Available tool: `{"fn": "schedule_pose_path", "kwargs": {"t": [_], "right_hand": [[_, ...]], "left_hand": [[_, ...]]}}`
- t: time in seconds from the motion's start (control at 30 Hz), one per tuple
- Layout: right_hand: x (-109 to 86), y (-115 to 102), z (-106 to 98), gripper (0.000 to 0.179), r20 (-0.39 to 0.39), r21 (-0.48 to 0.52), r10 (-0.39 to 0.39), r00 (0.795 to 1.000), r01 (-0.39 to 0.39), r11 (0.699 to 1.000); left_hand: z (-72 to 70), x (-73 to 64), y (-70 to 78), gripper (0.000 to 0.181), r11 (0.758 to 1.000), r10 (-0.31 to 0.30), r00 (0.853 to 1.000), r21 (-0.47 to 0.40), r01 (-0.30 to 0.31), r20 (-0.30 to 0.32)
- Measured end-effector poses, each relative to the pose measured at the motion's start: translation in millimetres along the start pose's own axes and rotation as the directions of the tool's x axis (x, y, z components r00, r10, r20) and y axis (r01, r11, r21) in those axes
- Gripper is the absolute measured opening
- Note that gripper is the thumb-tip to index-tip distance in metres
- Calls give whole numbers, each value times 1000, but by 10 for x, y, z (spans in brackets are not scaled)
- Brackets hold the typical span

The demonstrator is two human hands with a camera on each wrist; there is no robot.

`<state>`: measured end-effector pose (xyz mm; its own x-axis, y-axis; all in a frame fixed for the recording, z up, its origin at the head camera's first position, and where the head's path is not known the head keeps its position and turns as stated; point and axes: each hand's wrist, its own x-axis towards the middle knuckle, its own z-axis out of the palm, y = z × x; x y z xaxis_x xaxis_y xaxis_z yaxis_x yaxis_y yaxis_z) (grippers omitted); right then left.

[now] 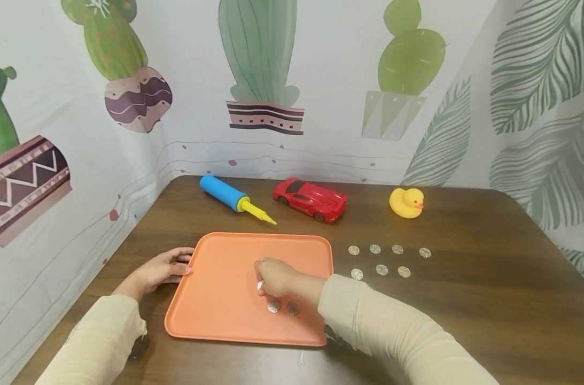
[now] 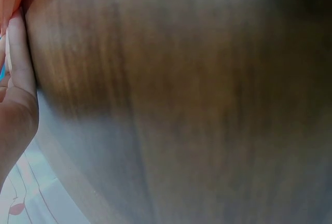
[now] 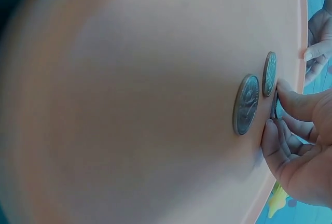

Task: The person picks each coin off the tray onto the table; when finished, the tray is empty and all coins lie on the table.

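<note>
Over the middle of the orange tray [image 1: 224,278], my right hand [image 1: 278,277] pinches a silver coin [image 1: 260,286] between thumb and fingers. The right wrist view shows that coin [image 3: 279,109] nearly edge-on at the fingertips, low over the tray. Two more coins lie flat on the tray beside the hand, a left coin [image 1: 273,306] and a right coin [image 1: 293,308]. At the tray's left side my left hand [image 1: 164,267] grips the rim, its thumb on the edge. Part of that hand [image 2: 18,99] shows at the left border of the left wrist view.
Several coins [image 1: 381,269] lie in two rows on the brown table [image 1: 489,299], right of the tray. Behind it are a blue and yellow hand pump [image 1: 224,193], a red toy car [image 1: 311,199] and a yellow rubber duck [image 1: 407,203]. A cactus-print cloth [image 1: 340,69] hangs behind the table.
</note>
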<state>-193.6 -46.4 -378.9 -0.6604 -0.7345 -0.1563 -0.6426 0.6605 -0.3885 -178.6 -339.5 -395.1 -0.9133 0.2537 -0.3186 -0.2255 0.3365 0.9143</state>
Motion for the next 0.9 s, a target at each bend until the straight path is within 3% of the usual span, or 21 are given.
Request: {"fn": "schedule_pose_path", "kwargs": {"t": [0.33,0.63,0.9], "right_hand": [[-120,42,-11,18,-42,195,-25,999,33,980],[-288,186,-184,14,-83,350,-32,996,59,935],[-540,449,-316,13,-181,449,17,983,67,891]], "left_hand": [[11,-8,-1,64,1000,2,1000,0,-2,-6],[0,-19,16,64,1000,3,1000,12,-3,-11],[4,-5,-6,63,1000,10,1000,5,-10,-8]]}}
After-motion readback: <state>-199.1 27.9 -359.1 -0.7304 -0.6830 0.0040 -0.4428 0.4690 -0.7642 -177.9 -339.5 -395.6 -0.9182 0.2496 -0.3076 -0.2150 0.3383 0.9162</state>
